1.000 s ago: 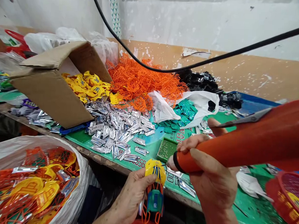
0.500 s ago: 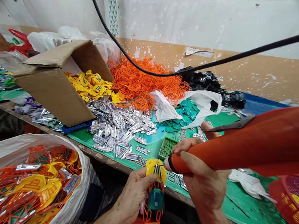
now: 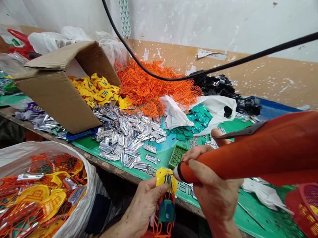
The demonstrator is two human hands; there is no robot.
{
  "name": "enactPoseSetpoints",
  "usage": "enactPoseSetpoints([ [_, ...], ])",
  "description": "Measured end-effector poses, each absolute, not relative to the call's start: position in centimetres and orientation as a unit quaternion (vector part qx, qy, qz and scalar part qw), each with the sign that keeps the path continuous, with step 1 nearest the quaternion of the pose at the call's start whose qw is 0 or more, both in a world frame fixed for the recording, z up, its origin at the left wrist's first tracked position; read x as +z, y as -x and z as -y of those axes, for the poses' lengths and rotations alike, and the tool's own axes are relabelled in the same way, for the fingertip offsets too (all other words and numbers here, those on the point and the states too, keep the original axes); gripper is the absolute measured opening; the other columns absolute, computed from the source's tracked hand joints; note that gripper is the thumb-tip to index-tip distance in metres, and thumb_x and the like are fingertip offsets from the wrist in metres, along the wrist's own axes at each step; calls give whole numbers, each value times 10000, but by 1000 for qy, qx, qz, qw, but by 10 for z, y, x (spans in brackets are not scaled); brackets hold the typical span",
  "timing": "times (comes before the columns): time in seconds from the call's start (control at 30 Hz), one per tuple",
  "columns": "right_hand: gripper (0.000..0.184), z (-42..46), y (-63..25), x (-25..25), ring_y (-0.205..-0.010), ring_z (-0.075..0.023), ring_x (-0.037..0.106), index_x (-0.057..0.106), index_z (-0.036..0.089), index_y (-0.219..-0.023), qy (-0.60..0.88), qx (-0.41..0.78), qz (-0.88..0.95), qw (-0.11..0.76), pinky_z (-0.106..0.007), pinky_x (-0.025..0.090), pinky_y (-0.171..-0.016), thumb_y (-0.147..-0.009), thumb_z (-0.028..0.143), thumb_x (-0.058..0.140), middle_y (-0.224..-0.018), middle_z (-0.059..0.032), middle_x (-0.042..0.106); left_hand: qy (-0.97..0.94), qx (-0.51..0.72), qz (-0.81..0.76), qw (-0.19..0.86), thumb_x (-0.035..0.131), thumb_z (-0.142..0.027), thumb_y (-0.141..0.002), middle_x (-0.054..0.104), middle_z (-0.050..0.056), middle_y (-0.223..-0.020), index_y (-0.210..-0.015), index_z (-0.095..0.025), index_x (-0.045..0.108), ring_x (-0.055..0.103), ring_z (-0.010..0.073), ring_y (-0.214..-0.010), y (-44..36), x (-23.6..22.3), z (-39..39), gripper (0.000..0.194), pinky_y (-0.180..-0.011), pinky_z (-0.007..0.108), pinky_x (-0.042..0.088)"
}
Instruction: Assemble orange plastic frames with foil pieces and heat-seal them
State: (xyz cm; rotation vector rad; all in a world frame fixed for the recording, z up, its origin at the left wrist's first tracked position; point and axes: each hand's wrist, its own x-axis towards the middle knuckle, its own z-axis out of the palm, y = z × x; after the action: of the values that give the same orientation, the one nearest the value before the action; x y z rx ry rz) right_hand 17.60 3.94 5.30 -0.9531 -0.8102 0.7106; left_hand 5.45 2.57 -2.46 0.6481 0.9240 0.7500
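My left hand (image 3: 142,206) is closed round a small toy assembly (image 3: 165,203): an orange wire-like frame with a teal block in it and a yellow cap on top. My right hand (image 3: 214,184) grips the front of a large orange power tool (image 3: 254,154), whose tip touches the yellow cap. A black cable (image 3: 230,64) runs from the tool across the view. Both hands are held just off the near edge of the green table (image 3: 159,157).
On the table lie silver pieces (image 3: 126,135), yellow caps (image 3: 97,90) spilling from a cardboard box (image 3: 55,90), orange frames (image 3: 152,85), teal blocks (image 3: 193,122) on a white bag and black parts (image 3: 221,86). A white sack (image 3: 40,191) of finished pieces stands at lower left, a red basket (image 3: 308,209) at right.
The tool's tip and my right hand have shifted slightly left onto the yellow cap. My left hand keeps the assembly in the same place.
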Motion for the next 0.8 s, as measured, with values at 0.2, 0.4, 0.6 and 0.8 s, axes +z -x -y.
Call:
enactPoseSetpoints([
  [0.2,631,-39,-177,53,-607,-159,570,511,307,-1190,441,325,372,749,-332,485,-614,-620,142,726,-658,61,603,-314,348,-426,774,713,-398,-719,559,0,-640,-803,-117,676,406,89,-533,-54,-26,-24,296,-505,209,312],
  [0.4,633,-39,-176,53,-611,-156,574,515,303,-1193,435,327,374,752,-301,468,-574,-626,129,734,-663,54,611,-296,348,-425,782,744,-408,-682,585,5,-663,-827,-121,695,411,89,-535,-55,-24,-26,326,-502,205,306],
  [0.6,230,-37,-178,48,-652,-148,580,632,244,-832,442,311,404,738,-335,499,-662,-654,131,721,-689,41,595,-292,353,-427,780,749,-407,-678,588,-2,-642,-776,-131,687,437,96,-544,-56,-20,-25,299,-522,213,313],
  [0.8,223,-38,-178,44,-660,-150,580,632,243,-844,443,308,405,738,-342,498,-672,-667,151,732,-703,42,595,-293,353,-420,783,746,-394,-690,605,4,-669,-800,-131,698,448,98,-562,-56,-20,-24,290,-534,211,326],
])
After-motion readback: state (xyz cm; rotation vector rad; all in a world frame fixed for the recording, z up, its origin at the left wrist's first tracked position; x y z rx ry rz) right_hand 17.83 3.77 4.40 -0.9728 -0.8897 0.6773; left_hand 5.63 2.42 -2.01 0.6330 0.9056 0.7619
